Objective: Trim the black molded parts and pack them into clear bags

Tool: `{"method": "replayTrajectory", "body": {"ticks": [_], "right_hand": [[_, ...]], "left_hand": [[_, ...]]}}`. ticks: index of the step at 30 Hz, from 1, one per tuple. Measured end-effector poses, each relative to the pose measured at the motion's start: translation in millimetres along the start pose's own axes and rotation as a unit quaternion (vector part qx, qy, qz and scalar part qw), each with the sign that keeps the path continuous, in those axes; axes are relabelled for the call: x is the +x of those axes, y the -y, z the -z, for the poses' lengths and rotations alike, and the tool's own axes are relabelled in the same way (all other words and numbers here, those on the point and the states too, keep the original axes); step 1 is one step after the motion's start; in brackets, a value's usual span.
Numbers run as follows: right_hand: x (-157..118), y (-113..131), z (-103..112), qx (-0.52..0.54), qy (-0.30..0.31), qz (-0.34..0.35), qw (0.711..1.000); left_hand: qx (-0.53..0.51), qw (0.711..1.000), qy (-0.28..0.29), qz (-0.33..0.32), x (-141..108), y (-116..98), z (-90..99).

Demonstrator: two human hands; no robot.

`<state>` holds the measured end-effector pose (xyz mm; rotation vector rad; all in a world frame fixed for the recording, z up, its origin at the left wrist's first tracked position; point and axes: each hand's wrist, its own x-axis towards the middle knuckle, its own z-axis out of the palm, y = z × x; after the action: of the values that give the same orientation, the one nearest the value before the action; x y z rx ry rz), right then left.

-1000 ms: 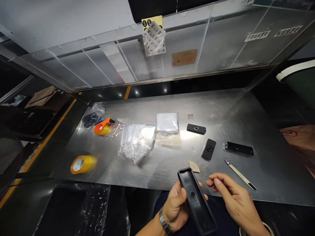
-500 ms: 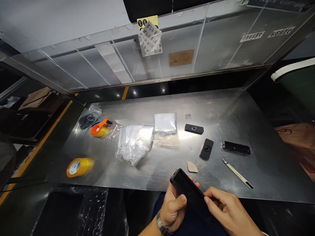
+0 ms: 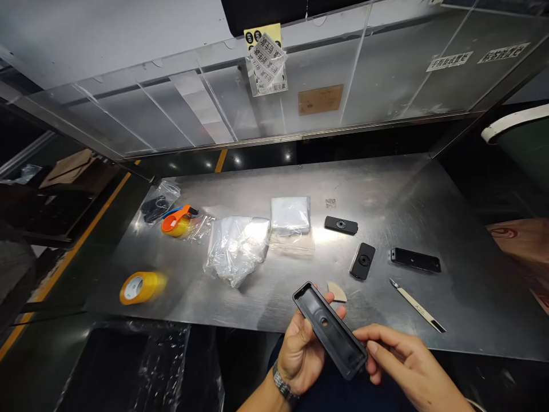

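Centrally, at the front edge of a brushed-metal table [image 3: 386,189], a long, black, plastic-looking tray [image 3: 333,336] with 1 hole in its floor is held tilted, open side toward the viewer. The left hand [image 3: 302,352] wraps around it, thumb on 1 side, fingers on the other. The right hand [image 3: 403,357] has thumb and index finger close together at the tray's lower right end; whether they pinch the rim cannot be told. Work on the tray seems under way: its inside looks bare, and nothing marks it as finished. Beyond lie a black rectangular block with a ringed centre [image 3: 341,225], a similar slanted block [image 3: 363,261] and a narrow black trough [image 3: 415,260]; whether these are done or waiting is unclear. A cream-handled knife [image 3: 418,306] and a beige fan-shaped piece [image 3: 337,292] lie unheld.
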<state>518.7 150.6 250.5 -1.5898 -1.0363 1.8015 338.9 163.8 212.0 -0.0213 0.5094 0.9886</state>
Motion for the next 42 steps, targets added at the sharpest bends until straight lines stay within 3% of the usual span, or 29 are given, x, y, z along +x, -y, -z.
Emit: {"method": "replayTrajectory", "body": {"ticks": [12,18,24,29,42], "right_hand": [[-1,4,0,0.003,0.007,0.028,1.0],[-4,-4,-6,0.007,-0.005,-0.027,1.0],[-1,-1,-20,-0.005,0.024,-0.084,0.996],[6,-1,-21,0.082,0.104,-0.129,0.983],[1,-1,-22,0.227,0.104,-0.164,0.954]], "left_hand": [[-0.013,0.999,0.029,-0.019,1,-3,-2.8],[-0.006,0.999,0.033,-0.032,3,-1,-2.8],[0.048,0.994,0.06,-0.083,2,3,2.6],[0.085,0.989,0.069,-0.104,3,6,9.8],[0.081,0.991,0.051,-0.098,5,8,14.0]]}}
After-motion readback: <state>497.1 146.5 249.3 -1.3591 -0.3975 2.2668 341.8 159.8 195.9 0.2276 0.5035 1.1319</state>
